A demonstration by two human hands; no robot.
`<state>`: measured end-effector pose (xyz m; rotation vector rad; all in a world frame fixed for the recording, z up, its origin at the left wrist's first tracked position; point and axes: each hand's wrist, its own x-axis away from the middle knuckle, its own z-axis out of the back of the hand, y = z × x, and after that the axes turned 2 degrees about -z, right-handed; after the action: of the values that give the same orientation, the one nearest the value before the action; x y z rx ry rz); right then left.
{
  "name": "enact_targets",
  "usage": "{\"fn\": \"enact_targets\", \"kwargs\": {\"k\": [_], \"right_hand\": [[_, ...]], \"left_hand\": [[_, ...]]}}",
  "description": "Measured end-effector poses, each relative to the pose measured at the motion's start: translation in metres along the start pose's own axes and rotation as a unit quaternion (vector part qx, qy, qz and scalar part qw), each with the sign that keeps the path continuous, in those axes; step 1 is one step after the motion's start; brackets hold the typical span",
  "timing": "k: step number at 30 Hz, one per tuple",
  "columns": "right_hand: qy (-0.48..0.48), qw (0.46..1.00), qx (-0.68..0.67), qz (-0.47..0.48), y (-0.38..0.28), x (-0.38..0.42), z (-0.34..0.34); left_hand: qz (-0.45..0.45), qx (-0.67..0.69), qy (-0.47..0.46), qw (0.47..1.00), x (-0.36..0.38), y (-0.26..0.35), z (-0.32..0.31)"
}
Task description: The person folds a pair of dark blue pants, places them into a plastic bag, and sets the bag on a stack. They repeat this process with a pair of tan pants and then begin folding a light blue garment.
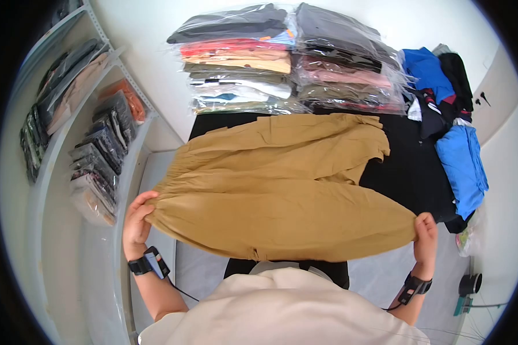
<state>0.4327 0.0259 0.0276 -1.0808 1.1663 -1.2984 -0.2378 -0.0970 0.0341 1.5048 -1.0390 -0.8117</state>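
A pair of tan trousers (259, 201) is spread sideways over a black-covered table, its gathered waistband to the left and its leg ends to the right. My left hand (137, 221) is closed on the near corner of the waistband. At the other end, my right hand (425, 233) pinches the hem of the near leg. Between the two hands the near edge hangs in a shallow curve in front of the table. The far leg lies partly folded, with its hem crumpled near the back right.
Stacks of clothes in clear plastic bags (242, 63) stand along the table's back. A blue folded garment (463, 167) and a pile of dark and blue clothes (429, 75) lie at the right. Shelves (57, 144) with bagged garments line the left wall.
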Motion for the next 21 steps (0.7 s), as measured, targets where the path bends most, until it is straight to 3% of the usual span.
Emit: {"fn": "enact_targets", "kwargs": {"k": [1, 3, 4, 5, 7, 9, 10, 12, 14, 15, 17, 18, 20, 21], "right_hand": [[0.062, 0.996, -0.062, 0.031, -0.008, -0.001, 0.003], [0.067, 0.982, -0.157, 0.081, -0.018, -0.002, 0.029], [-0.017, 0.955, -0.269, 0.126, -0.022, -0.004, 0.042], [0.000, 0.935, -0.333, 0.119, -0.022, -0.007, 0.055], [0.061, 0.936, -0.322, 0.126, -0.033, -0.011, 0.050], [0.053, 0.981, -0.161, 0.095, -0.035, -0.013, 0.033], [0.056, 0.998, -0.012, 0.041, -0.042, -0.006, 0.019], [-0.108, 0.982, 0.124, -0.089, -0.027, 0.000, 0.008], [-0.278, 0.901, 0.233, -0.239, 0.002, 0.008, 0.007], [-0.275, 0.902, 0.231, -0.242, 0.019, 0.012, 0.002], [-0.364, 0.885, 0.272, -0.105, 0.049, 0.021, -0.017], [-0.360, 0.886, 0.272, -0.108, 0.065, 0.025, -0.025], [-0.296, 0.940, 0.102, -0.134, 0.091, 0.030, -0.040], [-0.292, 0.941, 0.102, -0.134, 0.096, 0.031, -0.049]], "left_hand": [[0.002, 0.001, -0.008, 1.000, 0.003, 0.003, 0.004], [-0.056, 0.051, -0.033, 0.997, 0.013, 0.009, 0.017], [-0.054, 0.052, -0.038, 0.996, 0.015, 0.010, 0.024], [-0.082, 0.114, -0.022, 0.990, 0.017, 0.010, 0.031], [-0.109, 0.176, -0.009, 0.978, 0.019, 0.014, 0.037], [-0.120, 0.230, -0.021, 0.965, 0.019, 0.019, 0.039], [-0.119, 0.231, -0.027, 0.965, 0.018, 0.015, 0.047], [-0.119, 0.180, -0.009, 0.976, 0.018, 0.001, 0.064], [-0.093, 0.150, 0.031, 0.984, 0.021, -0.009, 0.068], [-0.091, 0.149, 0.027, 0.984, 0.021, -0.011, 0.069], [-0.090, 0.124, 0.042, 0.987, 0.021, -0.018, 0.071], [-0.087, 0.124, 0.039, 0.988, 0.021, -0.022, 0.073], [-0.134, 0.130, 0.040, 0.982, 0.016, -0.029, 0.077], [-0.133, 0.131, 0.036, 0.982, 0.013, -0.033, 0.079]]}}
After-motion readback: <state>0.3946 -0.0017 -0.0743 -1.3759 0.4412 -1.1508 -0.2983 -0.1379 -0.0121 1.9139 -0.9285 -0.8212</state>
